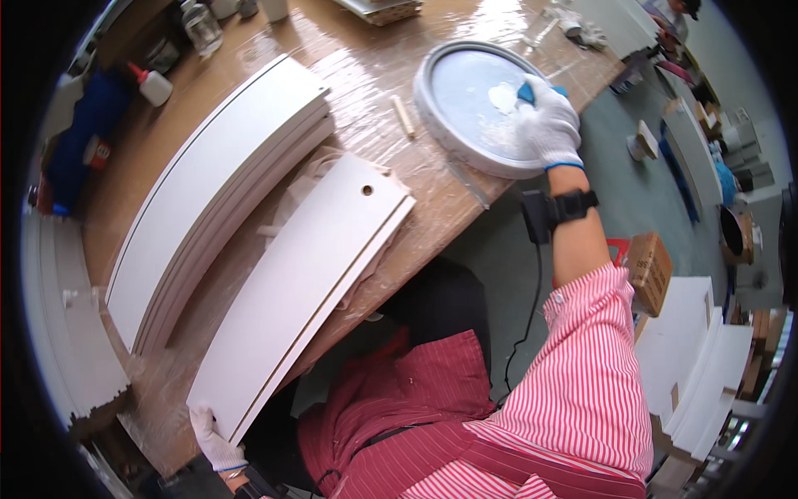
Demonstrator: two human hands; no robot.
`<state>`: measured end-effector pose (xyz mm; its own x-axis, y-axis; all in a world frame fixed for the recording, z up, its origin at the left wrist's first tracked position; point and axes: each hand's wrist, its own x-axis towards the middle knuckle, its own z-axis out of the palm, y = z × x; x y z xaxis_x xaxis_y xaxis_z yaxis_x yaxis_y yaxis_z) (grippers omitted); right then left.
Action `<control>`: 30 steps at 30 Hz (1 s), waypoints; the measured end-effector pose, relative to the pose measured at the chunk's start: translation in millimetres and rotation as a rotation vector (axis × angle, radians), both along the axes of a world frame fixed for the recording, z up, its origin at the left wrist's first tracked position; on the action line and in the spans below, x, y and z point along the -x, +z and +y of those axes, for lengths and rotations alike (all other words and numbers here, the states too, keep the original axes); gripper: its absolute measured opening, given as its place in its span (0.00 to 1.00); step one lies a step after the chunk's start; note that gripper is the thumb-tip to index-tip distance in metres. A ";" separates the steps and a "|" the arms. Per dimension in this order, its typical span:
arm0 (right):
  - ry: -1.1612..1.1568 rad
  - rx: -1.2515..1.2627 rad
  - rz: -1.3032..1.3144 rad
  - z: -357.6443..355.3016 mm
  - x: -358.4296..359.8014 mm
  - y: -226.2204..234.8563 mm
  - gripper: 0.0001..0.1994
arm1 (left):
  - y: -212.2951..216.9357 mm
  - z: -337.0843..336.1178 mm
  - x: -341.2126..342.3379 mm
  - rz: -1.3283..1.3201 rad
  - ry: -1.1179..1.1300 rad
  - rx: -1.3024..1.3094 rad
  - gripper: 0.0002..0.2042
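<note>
My right hand [549, 125], in a white glove, grips a small blue tool [527, 93] and presses it into white paste inside a round grey lid [432, 87] on the wooden table. My left hand [213, 441], also gloved, holds the near end of a long white board [307, 283] that lies slanted across the table edge. That board has a small round hole [366, 190] near its far end. A short wooden dowel [403, 116] lies just left of the lid.
A stack of long white panels [224, 183] lies to the left of the held board. A white glue bottle with a red tip [152, 85] and jars stand at the far left. More white boards [698, 366] and a cardboard box [650, 270] sit on the floor at right.
</note>
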<state>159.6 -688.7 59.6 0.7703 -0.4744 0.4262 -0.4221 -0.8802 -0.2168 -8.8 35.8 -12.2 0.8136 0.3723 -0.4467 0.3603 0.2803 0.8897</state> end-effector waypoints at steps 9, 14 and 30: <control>0.657 -0.960 -0.289 130.9 -20.8 14.0 0.23 | 4.3 -11.6 13.3 -0.139 -0.018 -0.021 0.23; 0.800 -0.694 -0.115 167.4 -37.4 6.6 0.23 | 5.2 -14.1 13.4 -0.135 -0.026 -0.021 0.24; 0.685 -0.194 -0.114 177.0 -45.6 5.4 0.20 | 7.3 -16.5 9.7 -0.127 -0.027 0.015 0.25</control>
